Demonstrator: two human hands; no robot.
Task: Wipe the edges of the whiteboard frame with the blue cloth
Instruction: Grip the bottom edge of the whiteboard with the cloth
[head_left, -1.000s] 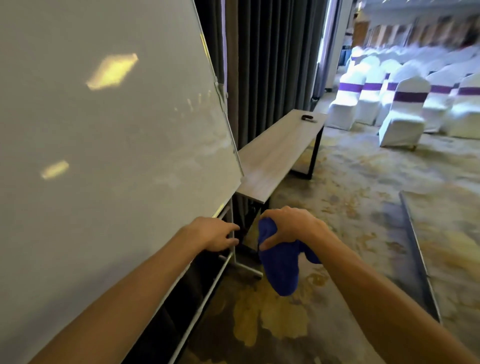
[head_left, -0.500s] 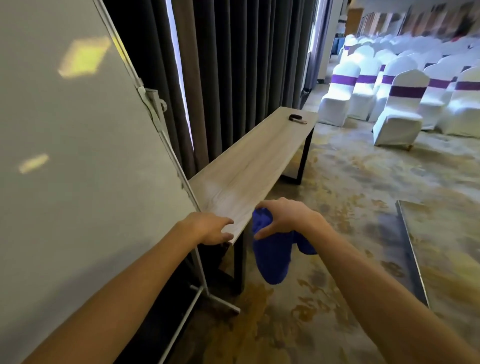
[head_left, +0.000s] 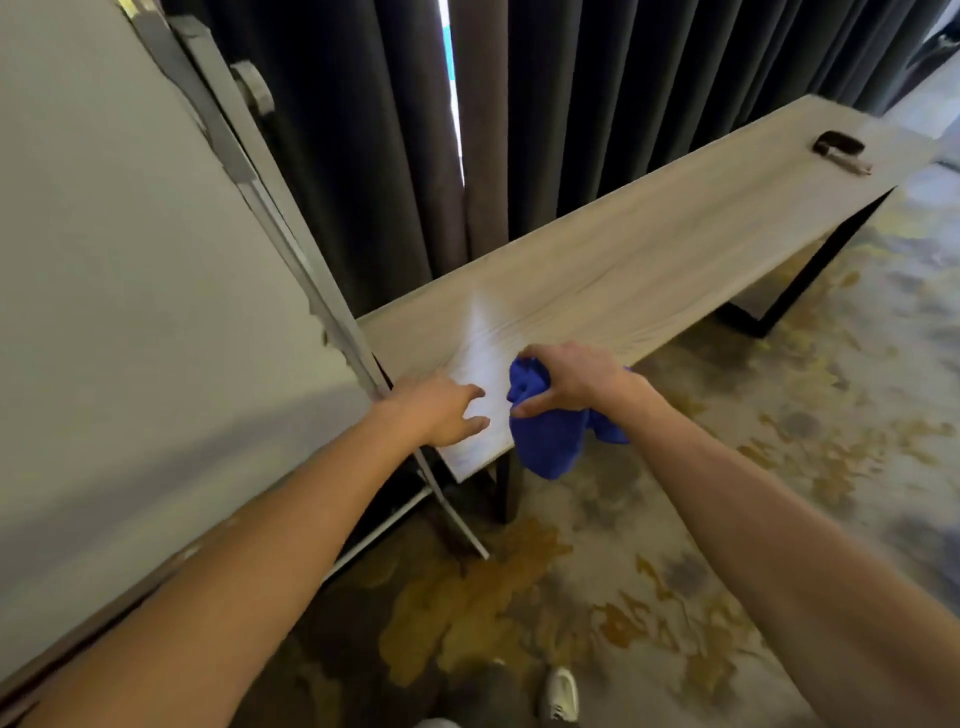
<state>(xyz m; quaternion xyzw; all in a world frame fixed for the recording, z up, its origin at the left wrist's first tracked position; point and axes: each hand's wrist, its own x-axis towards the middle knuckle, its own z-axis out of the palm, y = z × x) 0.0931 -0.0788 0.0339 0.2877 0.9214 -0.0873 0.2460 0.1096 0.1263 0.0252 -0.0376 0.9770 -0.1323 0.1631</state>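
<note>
Beside the right edge of the whiteboard (head_left: 130, 322), both hands are low and close together; the right hand (head_left: 569, 382) is closed around the blue cloth (head_left: 548, 441), pinching a bunch of it between thumb and fingers, and the rest of the cloth hangs down in front of the near end of the surface (head_left: 649, 265). The left hand (head_left: 441, 410) holds nothing; its fingers are loosely spread, and it lies over the near corner of the surface, just beside the grey frame (head_left: 291, 234) of the board; I cannot tell if it really touches the frame.

The cloth is not on the frame at this moment, so I judge that the wiping of this side edge is not in progress; which edges are already clean, the picture does not show. The side edge runs up and to the left out of view; the lower edge is partly hidden behind the left arm.

Room for moving is narrow here; the surface stands almost against the frame, and a dark curtain (head_left: 649, 104) hangs close behind both; the thin legs of the stand (head_left: 457, 519) reach out on the carpet (head_left: 779, 467) near the person's shoe (head_left: 560, 693), so a step forward needs care; to the right the floor looks open.
</note>
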